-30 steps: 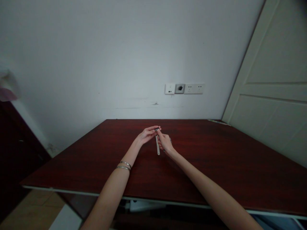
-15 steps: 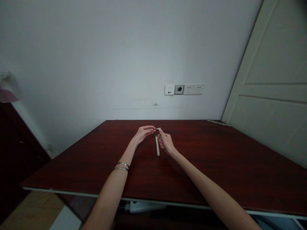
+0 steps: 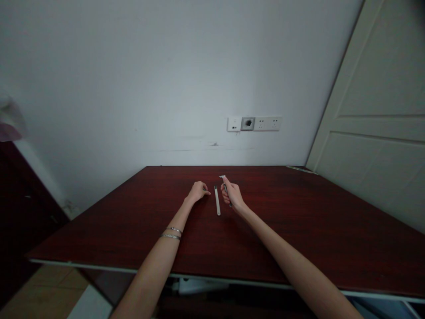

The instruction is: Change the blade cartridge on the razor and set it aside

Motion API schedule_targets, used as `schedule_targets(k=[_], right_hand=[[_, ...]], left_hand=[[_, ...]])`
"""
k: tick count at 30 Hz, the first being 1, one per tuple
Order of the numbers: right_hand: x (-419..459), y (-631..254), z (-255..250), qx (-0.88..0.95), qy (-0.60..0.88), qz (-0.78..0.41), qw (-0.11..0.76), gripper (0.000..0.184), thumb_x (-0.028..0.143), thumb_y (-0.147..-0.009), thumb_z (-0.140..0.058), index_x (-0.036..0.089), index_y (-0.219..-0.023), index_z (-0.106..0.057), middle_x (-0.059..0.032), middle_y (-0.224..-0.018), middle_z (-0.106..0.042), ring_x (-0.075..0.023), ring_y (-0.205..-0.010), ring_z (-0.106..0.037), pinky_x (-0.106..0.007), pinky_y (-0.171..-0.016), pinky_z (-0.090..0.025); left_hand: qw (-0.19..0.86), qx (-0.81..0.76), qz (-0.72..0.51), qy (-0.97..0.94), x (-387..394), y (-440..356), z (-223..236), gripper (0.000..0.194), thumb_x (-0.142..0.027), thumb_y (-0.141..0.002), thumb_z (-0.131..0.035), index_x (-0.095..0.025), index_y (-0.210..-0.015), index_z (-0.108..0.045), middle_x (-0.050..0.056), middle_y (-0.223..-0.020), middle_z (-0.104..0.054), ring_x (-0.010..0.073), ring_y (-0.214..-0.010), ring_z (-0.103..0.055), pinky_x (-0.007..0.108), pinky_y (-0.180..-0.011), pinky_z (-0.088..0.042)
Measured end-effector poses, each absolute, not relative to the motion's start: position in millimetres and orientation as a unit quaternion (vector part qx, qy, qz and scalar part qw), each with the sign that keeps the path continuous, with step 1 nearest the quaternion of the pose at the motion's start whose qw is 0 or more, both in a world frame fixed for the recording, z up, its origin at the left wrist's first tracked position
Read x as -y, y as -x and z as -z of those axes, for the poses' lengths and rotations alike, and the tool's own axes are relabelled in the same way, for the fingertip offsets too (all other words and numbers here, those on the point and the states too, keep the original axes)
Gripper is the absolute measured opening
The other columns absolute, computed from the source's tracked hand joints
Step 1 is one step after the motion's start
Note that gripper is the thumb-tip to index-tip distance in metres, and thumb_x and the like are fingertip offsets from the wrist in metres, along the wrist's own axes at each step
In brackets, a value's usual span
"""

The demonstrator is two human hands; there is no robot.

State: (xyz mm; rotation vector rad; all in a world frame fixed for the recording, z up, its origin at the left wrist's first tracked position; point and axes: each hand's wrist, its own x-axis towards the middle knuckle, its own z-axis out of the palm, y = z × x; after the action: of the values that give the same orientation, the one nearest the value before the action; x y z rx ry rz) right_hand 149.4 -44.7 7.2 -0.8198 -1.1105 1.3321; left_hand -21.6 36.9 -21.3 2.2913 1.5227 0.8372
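Clasping a metal-headed tool (image 3: 222,177) near frame centre, probably light, stiff and best held by its handle (image 3: 226,189), the right hand (image 3: 233,195) sits opposite the left hand (image 3: 198,191), which seemingly pinches a small dark piece (image 3: 205,189).

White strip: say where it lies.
In the head view, just right of centre: the white strip lies on the table, between the left hand and right hand.

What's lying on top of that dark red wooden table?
A slim pale dark-tipped strip lies on it between the left hand and right hand; a narrow light strip lies near the far right corner. Whatever the hands and forearms cover cannot be seen.
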Motion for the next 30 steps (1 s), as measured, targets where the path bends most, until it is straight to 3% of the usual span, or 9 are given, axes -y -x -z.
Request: schedule_targets(k=[10, 30], right_hand=[[43.7, -150.2, -6.6, 0.487, 0.343, -0.566, 0.569, 0.049, 0.065, -0.070, -0.053, 0.018, -0.059, -0.046, 0.0090, -0.037, -0.031, -0.0030, -0.028, -0.024, -0.015, -0.027, -0.016], [46.4, -149.6, -9.0, 0.494, 0.336, -0.566, 0.568, 0.047, 0.062, -0.072, -0.054, 0.017, -0.059, -0.048, 0.0089, -0.036, -0.031, -0.0031, -0.027, -0.024, -0.015, -0.027, -0.018]], left_hand=[[0.138, -0.570, -0.287, -0.757, -37.6, 19.3, 27.2, 0.028, -0.026, -0.060, -0.075, -0.012, -0.084, -0.071, 0.009, -0.086, -0.070, 0.0201, -0.081, -0.063, 0.027, -0.077, -0.046], [0.112, -0.546, -0.266, -0.787, -37.3, 22.4, 25.8, 0.026, -0.029, -0.064, -0.073, -0.014, -0.085, -0.072, 0.009, -0.086, -0.070, 0.0214, -0.082, -0.064, 0.028, -0.077, -0.046]])
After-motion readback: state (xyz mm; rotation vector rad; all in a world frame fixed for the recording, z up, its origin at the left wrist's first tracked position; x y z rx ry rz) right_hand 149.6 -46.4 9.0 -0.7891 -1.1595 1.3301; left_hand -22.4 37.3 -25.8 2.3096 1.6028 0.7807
